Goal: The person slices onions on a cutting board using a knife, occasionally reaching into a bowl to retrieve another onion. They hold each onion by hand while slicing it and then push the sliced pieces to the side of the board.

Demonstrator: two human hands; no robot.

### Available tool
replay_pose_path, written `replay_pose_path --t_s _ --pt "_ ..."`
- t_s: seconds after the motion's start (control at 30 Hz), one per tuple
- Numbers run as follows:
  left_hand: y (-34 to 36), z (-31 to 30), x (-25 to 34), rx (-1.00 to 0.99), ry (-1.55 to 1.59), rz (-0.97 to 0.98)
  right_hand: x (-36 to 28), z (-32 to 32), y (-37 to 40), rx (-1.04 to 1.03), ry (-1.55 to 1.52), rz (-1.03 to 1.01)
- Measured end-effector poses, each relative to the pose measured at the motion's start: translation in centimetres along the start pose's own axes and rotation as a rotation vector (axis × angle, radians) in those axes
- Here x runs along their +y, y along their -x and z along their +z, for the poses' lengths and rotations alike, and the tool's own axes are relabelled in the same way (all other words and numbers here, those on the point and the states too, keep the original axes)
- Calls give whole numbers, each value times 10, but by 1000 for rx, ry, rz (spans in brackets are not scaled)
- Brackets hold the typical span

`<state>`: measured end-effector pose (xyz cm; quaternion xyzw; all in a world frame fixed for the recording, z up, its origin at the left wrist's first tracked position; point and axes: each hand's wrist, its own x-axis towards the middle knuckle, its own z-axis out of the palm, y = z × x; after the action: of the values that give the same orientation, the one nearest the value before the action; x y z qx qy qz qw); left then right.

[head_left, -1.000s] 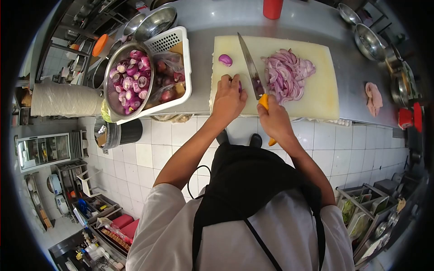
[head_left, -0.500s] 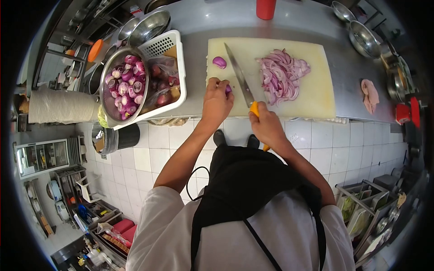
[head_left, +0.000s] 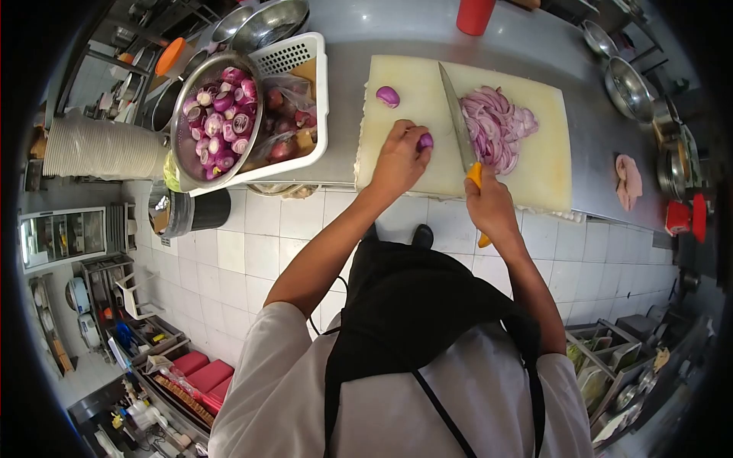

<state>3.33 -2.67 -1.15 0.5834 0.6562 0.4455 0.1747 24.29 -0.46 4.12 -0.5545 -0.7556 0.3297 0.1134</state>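
Note:
My left hand has its fingers closed round a small purple onion piece over the left part of the white cutting board. A knife is gripped by its yellow handle in my right hand. Its long blade points away from me, along the left edge of a heap of sliced red onion. Another peeled onion half lies on the board beyond my left hand. Part of the held piece is hidden by my fingers.
Left of the board, a metal colander of peeled red onions rests on a white plastic basket holding bagged onions. A red container stands at the back. A pinkish cloth and metal bowls are on the right.
My left hand has moved right across the board with the onion piece. The knife has shifted right against the sliced heap. The whole view has also shifted slightly.

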Motion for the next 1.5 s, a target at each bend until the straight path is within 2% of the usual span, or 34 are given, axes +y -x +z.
replay_pose_path --t_s 0.1,0.2,0.27,0.47,0.57,0.77,0.87,0.97,1.03,1.1,1.17,1.27,1.37,1.47,1.5 --pt "-4 3 9 -18 25 -42 -11 3 -2 -3 -8 -53" --pt "-5 4 3 81 54 7 -24 1 -12 -68 -18 -60" --pt "-7 3 -2 68 9 21 -21 6 -19 -95 6 -108" --pt "-8 7 -7 48 48 -1 -45 -9 -15 -213 13 18" --pt "-7 7 -8 49 66 -10 -43 -9 -14 -206 36 -14" --pt "-6 8 -9 57 134 -42 -46 -7 -17 -284 -13 78" --pt "-6 7 -8 49 131 -47 -48 -1 -18 -238 44 34" --pt "-7 7 -8 58 131 -28 -18 39 -36 -70 50 -156" --pt "-6 5 -9 62 127 -19 -23 33 -53 -143 -17 -96" --pt "-6 5 -8 51 131 -14 -33 16 -52 -243 -67 39" --pt "-8 6 -10 67 148 -10 -71 -20 -40 -383 -99 224" --pt "-6 7 -9 60 178 -27 -80 -31 -23 -384 -75 240" --pt "-6 6 -10 66 161 -9 -27 17 -27 -193 45 -39" --pt "-5 7 -8 68 164 -6 6 61 -48 81 127 -325" --pt "-5 7 -8 71 167 -11 0 55 -55 -11 83 -239"
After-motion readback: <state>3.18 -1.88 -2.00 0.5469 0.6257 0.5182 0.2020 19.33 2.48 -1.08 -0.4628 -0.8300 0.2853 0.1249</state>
